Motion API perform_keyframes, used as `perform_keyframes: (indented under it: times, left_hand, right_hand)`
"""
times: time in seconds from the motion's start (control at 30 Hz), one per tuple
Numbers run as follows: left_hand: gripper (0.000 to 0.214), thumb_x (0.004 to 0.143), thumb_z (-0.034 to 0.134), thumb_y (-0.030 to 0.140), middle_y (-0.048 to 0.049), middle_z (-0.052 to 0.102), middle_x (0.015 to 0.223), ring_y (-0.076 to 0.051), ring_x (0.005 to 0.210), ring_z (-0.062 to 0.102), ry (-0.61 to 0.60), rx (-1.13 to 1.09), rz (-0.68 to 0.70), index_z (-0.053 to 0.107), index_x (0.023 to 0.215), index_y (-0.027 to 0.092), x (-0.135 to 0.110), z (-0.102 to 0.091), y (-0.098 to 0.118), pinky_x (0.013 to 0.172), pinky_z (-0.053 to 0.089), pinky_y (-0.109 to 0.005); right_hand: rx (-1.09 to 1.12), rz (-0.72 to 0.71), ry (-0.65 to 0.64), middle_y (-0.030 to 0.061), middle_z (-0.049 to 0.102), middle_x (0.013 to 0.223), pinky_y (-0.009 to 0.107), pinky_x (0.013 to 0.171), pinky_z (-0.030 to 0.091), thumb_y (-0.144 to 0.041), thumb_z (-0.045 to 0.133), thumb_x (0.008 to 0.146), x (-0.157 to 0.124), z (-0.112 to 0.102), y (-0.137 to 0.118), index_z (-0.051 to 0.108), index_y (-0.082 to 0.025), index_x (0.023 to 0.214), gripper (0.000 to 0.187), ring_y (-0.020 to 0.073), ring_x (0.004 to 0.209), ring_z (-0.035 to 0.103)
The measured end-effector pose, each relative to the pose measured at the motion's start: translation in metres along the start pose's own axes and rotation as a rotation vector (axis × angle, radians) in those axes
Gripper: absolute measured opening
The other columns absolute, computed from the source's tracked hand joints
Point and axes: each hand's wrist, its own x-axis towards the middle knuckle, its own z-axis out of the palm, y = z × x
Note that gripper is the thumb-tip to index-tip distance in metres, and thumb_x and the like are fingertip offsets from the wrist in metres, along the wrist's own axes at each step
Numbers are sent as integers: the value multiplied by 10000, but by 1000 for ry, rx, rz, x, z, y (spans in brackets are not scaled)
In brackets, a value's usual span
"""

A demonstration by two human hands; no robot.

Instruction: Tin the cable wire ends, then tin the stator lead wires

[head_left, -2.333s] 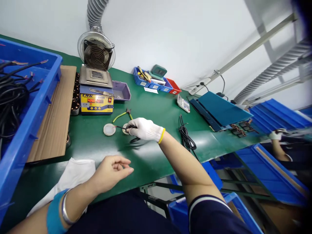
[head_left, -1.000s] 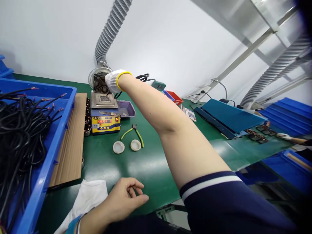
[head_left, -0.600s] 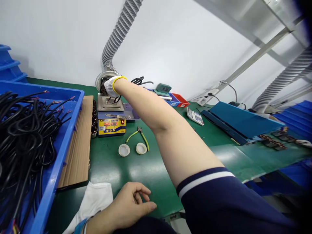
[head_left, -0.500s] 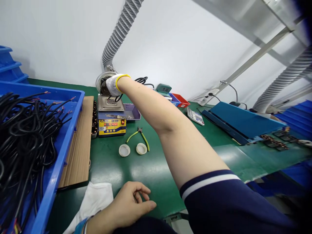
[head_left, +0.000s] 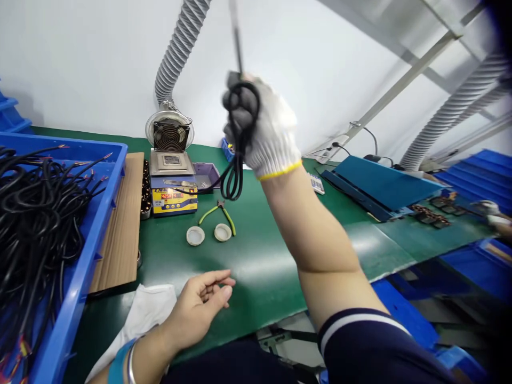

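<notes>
My right hand [head_left: 260,122], in a white knit glove with grey fingers, is raised above the bench and closed round a coiled black cable [head_left: 241,141]. One strand of the cable trails left towards the yellow-fronted station. A thin, blurred dark rod or cable end [head_left: 237,45] sticks up out of the fist; its kind I cannot make out. Low over the near bench edge, my bare left hand [head_left: 202,304] has loosely bent fingers with the thumb apart, and nothing shows in it. Beside its wrist lies a white cloth or glove [head_left: 150,309].
A blue tray [head_left: 94,234] of black cables stands left, beside a cardboard sheet [head_left: 118,229]. Behind are a solder pot station [head_left: 175,200] with a fan [head_left: 172,137], pliers [head_left: 221,205] and two small round dishes, the left one [head_left: 196,236] nearer me. A teal metal unit [head_left: 384,184] sits right.
My right hand has come back from the pot by the fan, rising and moving right with the coiled cable. My left hand stays low, with only a slight shift in view.
</notes>
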Motion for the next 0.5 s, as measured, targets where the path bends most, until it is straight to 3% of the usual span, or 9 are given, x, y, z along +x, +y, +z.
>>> perform_keyframes:
  times: [0.1,0.17,0.27,0.33,0.4,0.5]
  left_hand:
    - [562,794,592,476,-162,564,1251,-106,638,576,58,-155,104,510,1280,206,-1,1,1,599,478,-276]
    - [526,817,567,449,-155,506,1326,-103,639,580,166,-288,158,494,1293,239,0,0,4,537,458,-252]
    - [414,823,568,384,-133,543,1292,-83,618,560,357,-435,194,569,1205,223,5,-2,9,487,417,-215]
    - [359,799,604,358,-116,637,1144,-70,575,530,429,-468,190,620,1115,189,8,-3,10,474,401,-203]
    - [328,760,649,357,-81,693,937,-65,532,499,447,-455,165,652,1020,158,10,-3,9,462,393,-198]
    - [306,726,682,363,-37,677,770,-73,518,495,416,-383,125,653,932,139,10,0,4,455,399,-200]
  right_hand:
    - [-14,180,277,36,564,1066,133,558,443,-328,160,934,-52,-15,26,424,-212,1230,413,43,643,555]
    - [77,229,402,34,560,969,149,515,420,-355,262,903,-88,-27,50,457,-226,1138,331,46,544,478]
    - [170,313,419,-27,446,651,177,393,310,-444,356,860,-140,-43,83,487,-238,886,246,68,409,271]
    - [200,433,404,-54,323,549,182,349,229,-486,383,842,-171,-52,101,460,-237,785,267,81,389,195]
    - [191,530,440,-49,345,551,183,347,263,-483,388,834,-197,-60,118,460,-241,788,257,85,388,254]
    - [-29,544,502,46,559,783,281,532,502,-417,292,852,-227,-77,143,491,-251,980,290,138,589,557]
